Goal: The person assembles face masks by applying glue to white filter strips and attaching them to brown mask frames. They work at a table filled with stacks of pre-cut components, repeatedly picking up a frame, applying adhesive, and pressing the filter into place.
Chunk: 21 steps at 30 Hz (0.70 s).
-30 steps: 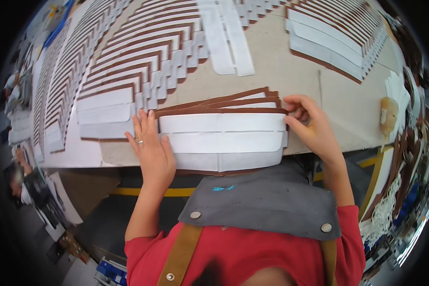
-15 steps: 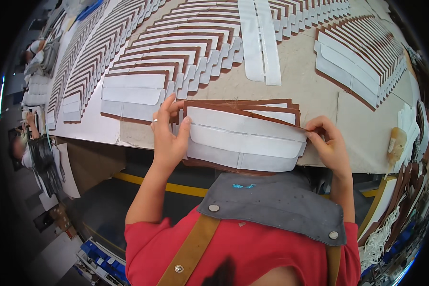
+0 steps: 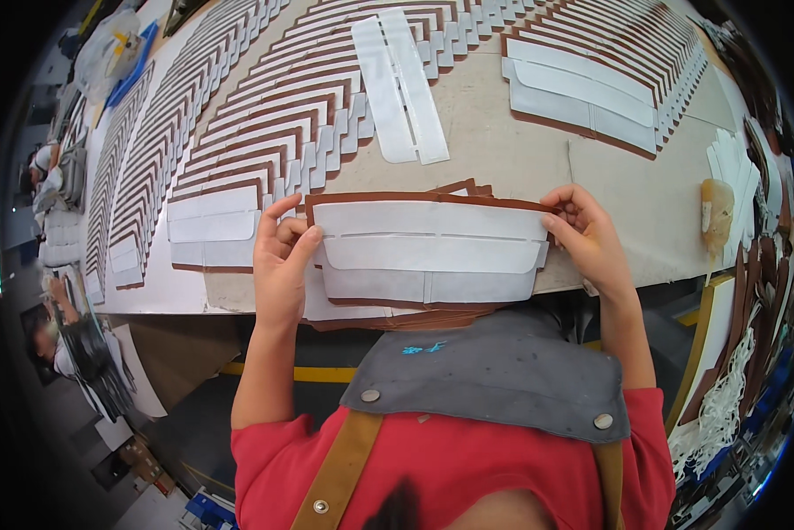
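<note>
A brown panel faced with white backing pieces (image 3: pixel 428 252) is stretched level before me at the table's near edge. Its left end is pinched in my left hand (image 3: pixel 282 263), thumb on the white face. My right hand (image 3: pixel 591 240) grips the opposite upper corner between thumb and fingers. Beneath and behind it are more panels of the same kind (image 3: pixel 353 313), mostly covered by the held one. Just left of my left hand lies the front panel (image 3: pixel 210 221) of an overlapping row.
Overlapping rows of panels (image 3: pixel 273 132) cover the table's left and middle. Another row (image 3: pixel 582 93) fans out at far right. Long white strips (image 3: pixel 400 88) lie between. At right are a yellowish bottle (image 3: pixel 717 212) and tangled white cord (image 3: pixel 719 415). Another person (image 3: pixel 57 309) is at far left.
The held panel has gone from tilted to level, showing more of the stack beneath it. Both hands still hold its ends. The whole view has shifted, so the table's contents sit further left.
</note>
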Tool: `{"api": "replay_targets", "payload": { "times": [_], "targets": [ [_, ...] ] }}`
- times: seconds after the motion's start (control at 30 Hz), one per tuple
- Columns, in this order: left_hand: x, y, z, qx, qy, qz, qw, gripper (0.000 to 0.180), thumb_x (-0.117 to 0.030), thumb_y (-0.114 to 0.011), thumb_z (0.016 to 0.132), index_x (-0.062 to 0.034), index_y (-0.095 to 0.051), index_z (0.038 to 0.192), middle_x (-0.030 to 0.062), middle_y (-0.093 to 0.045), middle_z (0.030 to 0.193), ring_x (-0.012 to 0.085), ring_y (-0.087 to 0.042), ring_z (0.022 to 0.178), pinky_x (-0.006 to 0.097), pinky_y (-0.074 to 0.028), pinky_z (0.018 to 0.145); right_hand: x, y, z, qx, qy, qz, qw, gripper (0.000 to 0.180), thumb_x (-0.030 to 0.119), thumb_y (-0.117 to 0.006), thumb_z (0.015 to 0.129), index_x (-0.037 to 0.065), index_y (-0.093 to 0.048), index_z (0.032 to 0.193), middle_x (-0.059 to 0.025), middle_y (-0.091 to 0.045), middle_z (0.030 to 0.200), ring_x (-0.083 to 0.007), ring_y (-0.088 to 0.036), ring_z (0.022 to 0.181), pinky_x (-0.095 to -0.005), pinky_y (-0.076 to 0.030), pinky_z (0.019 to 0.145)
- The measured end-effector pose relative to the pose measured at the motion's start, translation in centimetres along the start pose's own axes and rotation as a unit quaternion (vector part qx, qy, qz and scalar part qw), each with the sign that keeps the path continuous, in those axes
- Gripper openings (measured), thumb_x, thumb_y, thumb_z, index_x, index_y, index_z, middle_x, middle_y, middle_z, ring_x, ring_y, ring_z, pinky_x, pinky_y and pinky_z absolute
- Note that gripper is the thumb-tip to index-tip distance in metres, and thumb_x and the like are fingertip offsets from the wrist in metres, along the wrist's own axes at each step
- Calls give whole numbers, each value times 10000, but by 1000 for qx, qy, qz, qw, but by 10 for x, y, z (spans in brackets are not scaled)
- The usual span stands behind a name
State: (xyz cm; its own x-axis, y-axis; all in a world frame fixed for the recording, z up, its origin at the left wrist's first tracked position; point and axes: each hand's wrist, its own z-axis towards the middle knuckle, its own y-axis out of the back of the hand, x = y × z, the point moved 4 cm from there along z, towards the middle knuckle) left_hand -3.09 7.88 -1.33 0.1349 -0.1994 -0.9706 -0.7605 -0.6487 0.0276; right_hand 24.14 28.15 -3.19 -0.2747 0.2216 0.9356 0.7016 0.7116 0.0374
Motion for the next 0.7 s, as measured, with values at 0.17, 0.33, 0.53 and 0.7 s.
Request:
{"api": "replay_targets", "payload": {
  "times": [0.17, 0.33, 0.53, 0.7],
  "targets": [
    [-1, -6, 7, 9, 1, -10, 1000, 392, -12, -577, 856, -25, -446, 1225, -24, -542, 795, 44, -477, 767, 222, -370, 807, 4, 7, -1, -12, 3, 7, 1000, 168, 50, -573, 869, 7, -545, 1029, 13, -530, 858, -37, -478, 743, -185, -406, 650],
    [-11, -44, 37, 47, -71, 60, 995, 374, -8, -564, 864, -26, -443, 1218, -26, -520, 770, 41, -465, 758, 190, -373, 751, 3, 51, 17, -73, 108, -47, 990, 195, 51, -582, 864, 10, -548, 1052, 15, -539, 853, -34, -481, 737, -179, -404, 652],
    [-28, -138, 116, 129, -201, 128, 963, 419, -33, -540, 880, -15, -371, 1262, 29, -538, 775, 77, -503, 716, 210, -425, 649, 28, 138, 56, -225, 115, -54, 966, 250, 109, -605, 856, 20, -529, 1077, 12, -535, 776, -51, -479, 718, -205, -405, 646],
    [-32, -199, 162, 131, -222, 223, 940, 456, -47, -542, 864, -19, -345, 1275, 89, -587, 780, 144, -591, 700, 291, -472, 598, 13, 200, 99, -289, 128, -103, 943, 335, 143, -612, 838, 22, -484, 1123, -24, -574, 790, -99, -531, 727, -250, -446, 648]
  ]
}}
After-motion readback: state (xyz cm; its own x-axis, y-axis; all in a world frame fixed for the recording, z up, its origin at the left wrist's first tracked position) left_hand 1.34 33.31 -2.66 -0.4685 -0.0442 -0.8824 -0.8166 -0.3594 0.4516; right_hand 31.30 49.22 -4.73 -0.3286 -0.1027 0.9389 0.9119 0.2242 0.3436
